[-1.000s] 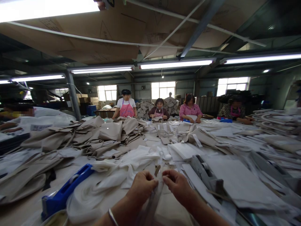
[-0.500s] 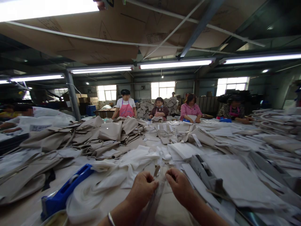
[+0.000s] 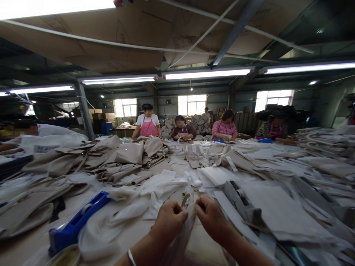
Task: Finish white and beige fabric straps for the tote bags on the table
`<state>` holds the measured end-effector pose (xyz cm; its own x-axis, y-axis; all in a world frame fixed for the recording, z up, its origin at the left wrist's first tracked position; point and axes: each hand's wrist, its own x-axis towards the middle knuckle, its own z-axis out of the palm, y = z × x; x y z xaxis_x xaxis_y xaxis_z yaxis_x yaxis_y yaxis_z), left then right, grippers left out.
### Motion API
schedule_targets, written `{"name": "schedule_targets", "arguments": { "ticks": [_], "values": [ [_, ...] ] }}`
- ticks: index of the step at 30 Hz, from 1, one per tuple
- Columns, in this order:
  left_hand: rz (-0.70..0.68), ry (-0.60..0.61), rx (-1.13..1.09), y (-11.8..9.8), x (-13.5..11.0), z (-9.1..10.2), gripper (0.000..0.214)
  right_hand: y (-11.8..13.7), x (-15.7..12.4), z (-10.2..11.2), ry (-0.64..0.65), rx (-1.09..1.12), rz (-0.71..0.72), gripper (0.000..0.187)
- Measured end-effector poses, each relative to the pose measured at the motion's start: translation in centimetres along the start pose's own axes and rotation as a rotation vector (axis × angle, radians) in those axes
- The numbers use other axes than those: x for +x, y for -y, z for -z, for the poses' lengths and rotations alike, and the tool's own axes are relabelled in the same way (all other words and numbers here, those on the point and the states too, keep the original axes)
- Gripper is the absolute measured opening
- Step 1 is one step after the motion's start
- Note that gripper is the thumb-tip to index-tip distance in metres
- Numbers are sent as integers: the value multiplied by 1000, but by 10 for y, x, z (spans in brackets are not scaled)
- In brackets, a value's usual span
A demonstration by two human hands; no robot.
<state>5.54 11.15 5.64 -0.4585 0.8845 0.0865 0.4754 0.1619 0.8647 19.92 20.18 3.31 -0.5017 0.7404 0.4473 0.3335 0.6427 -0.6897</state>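
Close in front of me, my left hand (image 3: 169, 218) and my right hand (image 3: 212, 217) are both closed in a pinch. Between them runs thin translucent plastic wrap (image 3: 189, 221), with an edge of it in the fingers of each hand. A curved beige strap end (image 3: 185, 200) sticks up just beyond my left fingertips, at the wrap's far end. Under my right wrist lies a pale, flat wrapped piece (image 3: 203, 245). How the wrap and strap join is hidden by my fingers.
To the left are a blue tape dispenser (image 3: 79, 221), a roll of white foam strip (image 3: 101, 234) and beige bag pieces (image 3: 130, 153). Grey dispensers (image 3: 240, 203) and stacked white sheets (image 3: 288, 210) lie to the right. Several people work across the table, one in a pink apron (image 3: 149, 128).
My hands stay nearly in place, still pinching the wrap. The strap end now shows more of its curve. Across the table, a person in dark clothing has shifted left.
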Motion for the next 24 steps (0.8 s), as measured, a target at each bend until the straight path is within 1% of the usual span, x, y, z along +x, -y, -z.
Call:
{"name": "schedule_targets", "arguments": {
  "ticks": [2,4,7,9,12,15,17,19,21,23,24],
  "values": [
    [9,9,-19,1,1,0,15,-4,0,-1,-9,40,-49,17],
    [18,9,-25,1,1,0,15,-8,0,-2,2,132,-99,17],
    [26,4,-23,2,1,0,16,-15,1,-4,37,288,-120,22],
    [24,3,-20,2,0,0,17,-18,2,-4,81,313,-122,21],
    [20,3,-15,2,0,-1,17,-20,3,-7,120,332,-174,17],
    [23,13,-20,4,0,-2,16,-21,2,-9,94,373,-195,18],
    [25,26,-28,6,0,-3,15,-20,1,-8,63,373,-202,14],
    [26,41,-36,8,-1,-4,14,-20,1,-6,64,397,-209,12],
    [29,47,-40,8,-2,-5,14,-20,3,-3,116,461,-188,13],
    [38,50,-44,7,-3,-5,14,-22,5,-1,211,582,-187,19],
    [44,51,-47,7,-3,-5,14,-24,5,-1,264,664,-211,23]
  ]
}}
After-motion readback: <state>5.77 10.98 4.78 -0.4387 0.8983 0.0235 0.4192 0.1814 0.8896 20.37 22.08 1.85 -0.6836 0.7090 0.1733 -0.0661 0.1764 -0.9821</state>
